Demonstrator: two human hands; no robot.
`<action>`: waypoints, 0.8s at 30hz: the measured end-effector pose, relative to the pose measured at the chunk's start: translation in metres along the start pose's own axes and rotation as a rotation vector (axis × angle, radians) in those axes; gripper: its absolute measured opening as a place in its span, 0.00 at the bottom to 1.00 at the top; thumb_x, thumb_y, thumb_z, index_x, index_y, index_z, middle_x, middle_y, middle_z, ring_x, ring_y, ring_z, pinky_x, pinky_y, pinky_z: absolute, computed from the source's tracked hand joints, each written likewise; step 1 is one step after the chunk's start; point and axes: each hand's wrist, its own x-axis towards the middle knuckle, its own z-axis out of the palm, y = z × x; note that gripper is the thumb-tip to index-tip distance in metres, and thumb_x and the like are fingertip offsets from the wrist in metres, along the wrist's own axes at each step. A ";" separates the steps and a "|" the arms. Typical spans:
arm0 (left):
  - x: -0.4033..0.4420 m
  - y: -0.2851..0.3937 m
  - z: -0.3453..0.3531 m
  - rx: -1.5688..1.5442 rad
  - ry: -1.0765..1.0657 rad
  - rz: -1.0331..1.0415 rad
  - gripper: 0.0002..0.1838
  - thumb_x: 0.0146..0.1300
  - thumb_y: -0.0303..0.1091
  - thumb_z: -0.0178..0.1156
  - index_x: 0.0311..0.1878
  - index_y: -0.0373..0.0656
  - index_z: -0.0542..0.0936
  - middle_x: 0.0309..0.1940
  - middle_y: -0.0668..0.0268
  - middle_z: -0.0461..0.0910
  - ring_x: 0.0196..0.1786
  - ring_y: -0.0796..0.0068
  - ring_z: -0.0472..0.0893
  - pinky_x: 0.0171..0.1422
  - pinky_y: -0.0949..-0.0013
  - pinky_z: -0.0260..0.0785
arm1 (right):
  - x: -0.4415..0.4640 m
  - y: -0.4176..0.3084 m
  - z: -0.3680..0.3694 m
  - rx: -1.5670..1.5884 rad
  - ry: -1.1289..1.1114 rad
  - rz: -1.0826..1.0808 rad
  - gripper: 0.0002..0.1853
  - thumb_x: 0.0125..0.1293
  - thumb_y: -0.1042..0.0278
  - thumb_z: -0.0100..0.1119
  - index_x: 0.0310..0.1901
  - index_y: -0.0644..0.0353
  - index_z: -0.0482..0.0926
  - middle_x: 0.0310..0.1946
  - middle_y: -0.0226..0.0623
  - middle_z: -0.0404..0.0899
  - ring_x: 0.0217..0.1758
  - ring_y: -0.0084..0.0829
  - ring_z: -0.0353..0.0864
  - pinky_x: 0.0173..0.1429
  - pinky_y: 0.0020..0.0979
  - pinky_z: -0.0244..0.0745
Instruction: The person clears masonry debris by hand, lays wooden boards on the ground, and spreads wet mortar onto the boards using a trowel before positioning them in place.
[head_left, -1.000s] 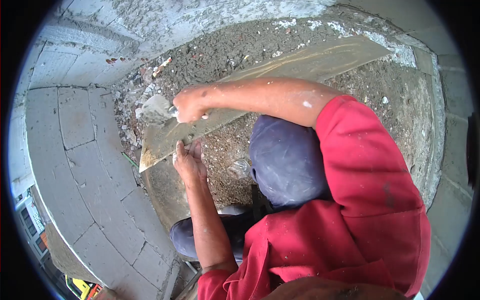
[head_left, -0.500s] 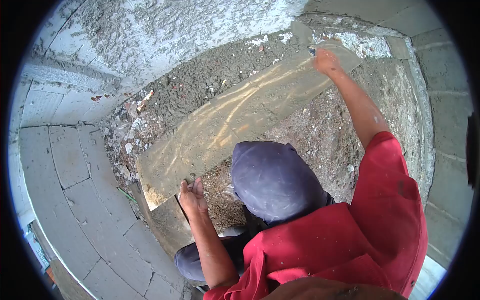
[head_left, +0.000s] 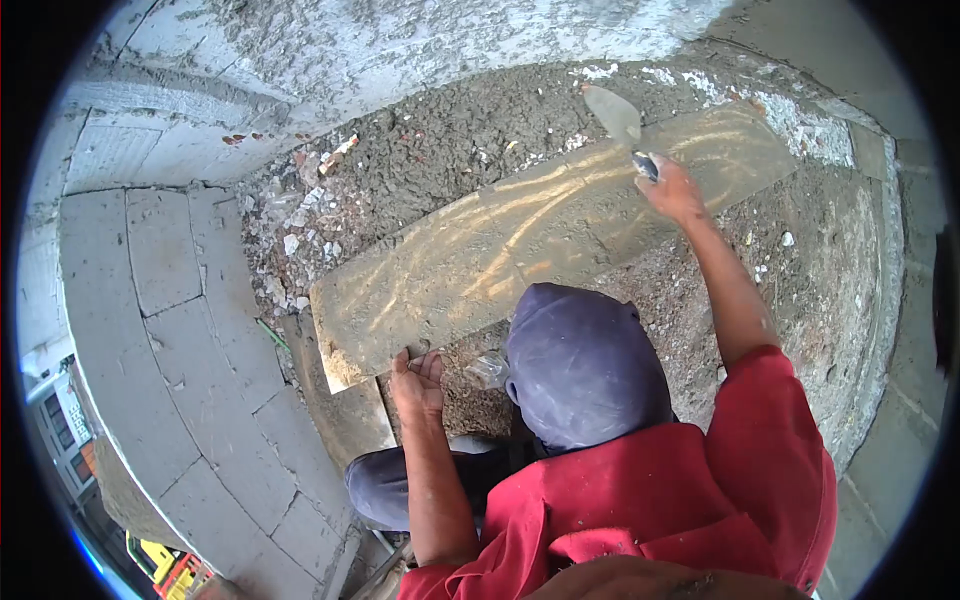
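Observation:
A long mortar-smeared wooden board (head_left: 480, 260) lies slantwise over the rubble in front of me. My right hand (head_left: 672, 190) is closed round the dark handle of a pointing trowel (head_left: 612, 115). The trowel's blade points away from me, over the far edge of the board and the wet mortar (head_left: 440, 150) behind it. At the board's near edge, toward its left end, my left hand (head_left: 418, 388) is closed, with thumb and fingers on the edge; the exact grip is partly hidden.
Rough plastered wall (head_left: 450, 40) rises at the back. A low grey block wall (head_left: 190, 330) stands at the left. Broken chips and rubble (head_left: 295, 240) lie beyond the board's left end. My bent knee (head_left: 585, 370) is close to the board's near edge.
The view has shifted. My right hand has drawn back along the board toward me and to the left, and the trowel blade now shows plainly. My left hand stays at the board's edge.

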 end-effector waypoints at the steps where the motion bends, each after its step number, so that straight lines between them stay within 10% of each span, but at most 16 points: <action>1: -0.005 -0.002 0.006 -0.019 -0.001 0.035 0.19 0.74 0.41 0.50 0.59 0.38 0.67 0.47 0.50 0.76 0.48 0.52 0.82 0.57 0.54 0.79 | -0.033 -0.019 -0.030 0.049 0.065 0.113 0.32 0.64 0.52 0.62 0.64 0.64 0.73 0.51 0.58 0.81 0.55 0.55 0.81 0.60 0.44 0.74; 8: -0.016 0.017 0.031 -0.115 0.011 0.077 0.19 0.75 0.41 0.50 0.61 0.38 0.69 0.37 0.60 0.74 0.39 0.60 0.83 0.48 0.60 0.82 | -0.131 0.127 0.002 -0.184 0.650 0.517 0.34 0.63 0.50 0.66 0.61 0.70 0.73 0.52 0.59 0.80 0.55 0.57 0.79 0.61 0.46 0.71; 13: -0.019 0.030 0.034 -0.110 -0.058 0.118 0.16 0.73 0.42 0.52 0.57 0.45 0.72 0.41 0.58 0.76 0.43 0.60 0.81 0.52 0.60 0.79 | -0.086 0.138 0.056 1.486 0.140 0.772 0.50 0.66 0.25 0.47 0.73 0.65 0.60 0.71 0.49 0.65 0.72 0.46 0.66 0.71 0.47 0.62; 17: -0.027 0.043 0.044 -0.171 -0.104 0.116 0.13 0.73 0.39 0.55 0.52 0.40 0.73 0.35 0.60 0.78 0.37 0.62 0.84 0.44 0.64 0.83 | -0.065 0.026 0.027 1.859 0.242 0.558 0.50 0.67 0.23 0.40 0.79 0.53 0.45 0.79 0.42 0.48 0.81 0.45 0.47 0.80 0.55 0.41; 24: -0.018 0.056 0.041 -0.075 -0.186 0.172 0.14 0.74 0.37 0.54 0.52 0.36 0.74 0.44 0.56 0.81 0.47 0.58 0.84 0.54 0.63 0.81 | -0.034 0.040 0.008 1.736 0.209 0.437 0.42 0.72 0.31 0.42 0.77 0.51 0.52 0.72 0.46 0.62 0.71 0.45 0.66 0.69 0.54 0.62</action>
